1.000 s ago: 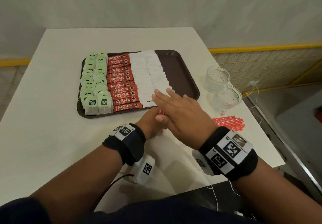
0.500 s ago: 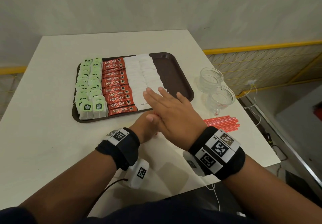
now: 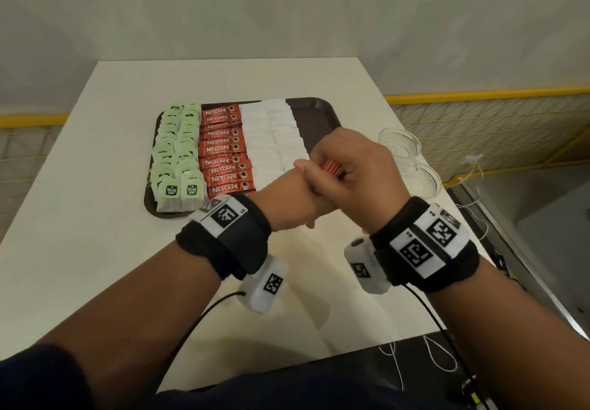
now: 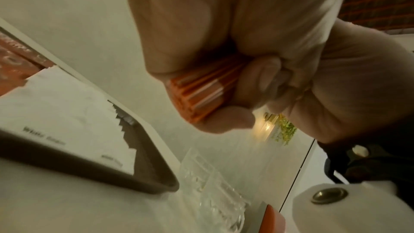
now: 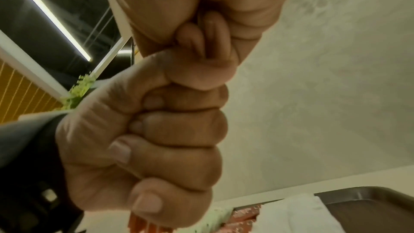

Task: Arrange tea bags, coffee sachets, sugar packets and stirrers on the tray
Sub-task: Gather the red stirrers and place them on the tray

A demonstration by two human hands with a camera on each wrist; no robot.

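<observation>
A brown tray (image 3: pixel 316 115) holds rows of green tea bags (image 3: pixel 175 154), red coffee sachets (image 3: pixel 223 151) and white sugar packets (image 3: pixel 271 141); its right strip is bare. Over the tray's front right corner both hands hold one bundle of red stirrers (image 3: pixel 332 167). My left hand (image 3: pixel 287 202) grips the bundle in a fist, and the stirrer ends (image 4: pixel 190 95) poke out of it. My right hand (image 3: pixel 357 170) curls over the bundle's upper part. In the right wrist view the left hand's curled fingers (image 5: pixel 179 130) hide most of the stirrers (image 5: pixel 141 224).
Two glass cups (image 3: pixel 399 144) (image 3: pixel 421 183) stand right of the tray near the table's right edge. More orange stirrers (image 4: pixel 272 219) lie on the table beside the glasses (image 4: pixel 212 192). A yellow railing (image 3: pixel 479 96) runs behind the table.
Both hands have risen from the table with the stirrer bundle to above the tray's front right corner. The right hand, flat before, now curls round the bundle.
</observation>
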